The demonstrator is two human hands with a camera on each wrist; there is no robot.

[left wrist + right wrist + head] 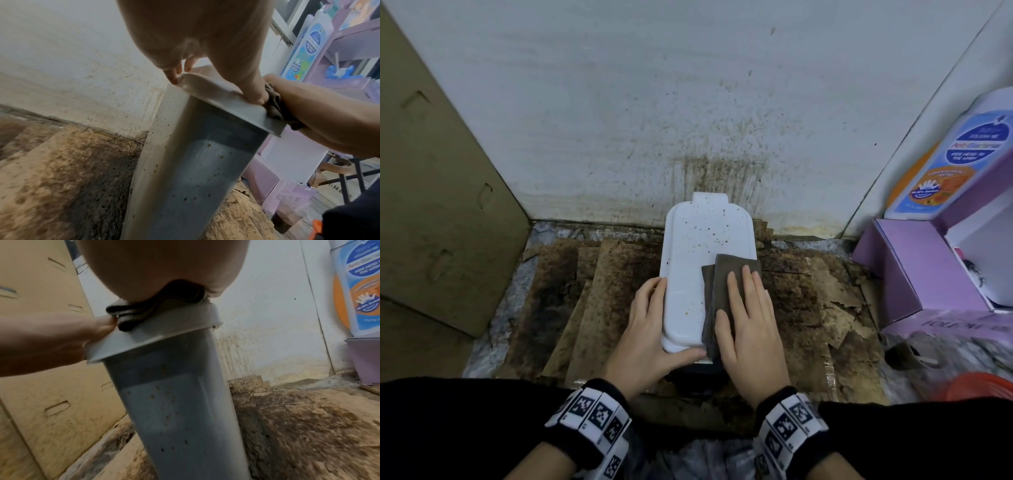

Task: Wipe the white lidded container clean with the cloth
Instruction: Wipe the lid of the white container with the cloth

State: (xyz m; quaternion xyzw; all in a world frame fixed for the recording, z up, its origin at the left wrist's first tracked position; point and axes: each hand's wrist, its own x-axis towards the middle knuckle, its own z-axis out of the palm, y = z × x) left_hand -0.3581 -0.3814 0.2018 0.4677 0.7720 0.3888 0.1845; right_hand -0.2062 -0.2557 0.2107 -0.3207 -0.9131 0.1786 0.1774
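The white lidded container (695,260) stands upright on stained cardboard, close to the wall. Brown specks dot the far half of its lid and its sides (185,170). My left hand (654,322) grips the lid's left edge, with the thumb along its near edge. A folded grey-brown cloth (722,274) lies on the lid's near right part. My right hand (746,322) presses flat on the cloth with straight fingers. In the right wrist view the cloth (144,311) bunches under my palm, against the left thumb (102,327).
A tall cardboard box (438,205) stands at the left. A purple box (921,274) and a bottle with a blue and orange label (955,161) crowd the right. The splattered wall (715,164) is just behind. Stained cardboard sheets (599,291) cover the floor.
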